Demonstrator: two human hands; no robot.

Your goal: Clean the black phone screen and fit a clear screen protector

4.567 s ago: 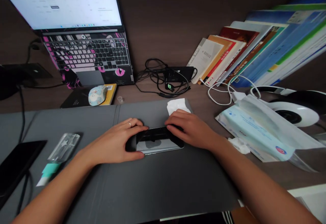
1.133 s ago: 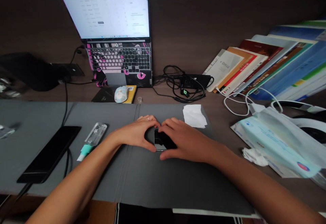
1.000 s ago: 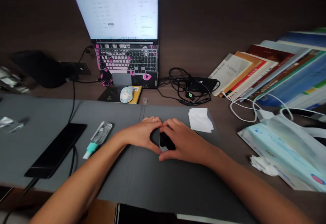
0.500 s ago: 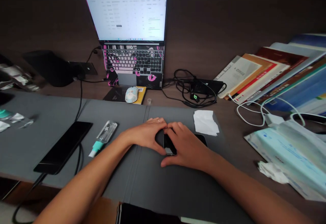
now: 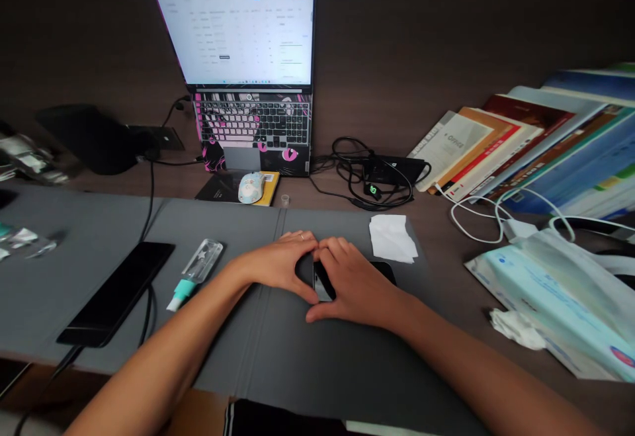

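A black phone (image 5: 323, 284) lies flat on the grey desk mat (image 5: 292, 363), mostly hidden under my right hand (image 5: 354, 284). That hand reaches over the phone from the right, its fingers curled along the far edge and its thumb by the near edge. My left hand (image 5: 280, 261), with a ring on one finger, holds the phone's left end between curved fingers and thumb. The fingertips of both hands meet at the far left corner. A white tissue (image 5: 393, 237) lies just beyond my right hand. Left of my left forearm are a clear spray bottle (image 5: 201, 264) and a larger black phone (image 5: 119, 294).
An open laptop (image 5: 255, 128) stands at the back, with a mouse (image 5: 251, 187) before it. Black cables and an adapter (image 5: 391, 170) lie to its right. Leaning books (image 5: 516, 145), a tissue pack (image 5: 555, 297) and a crumpled tissue (image 5: 516, 328) occupy the right side.
The whole view has shifted slightly, so everything sits a little further left. Both hands keep the same hold around the phone.
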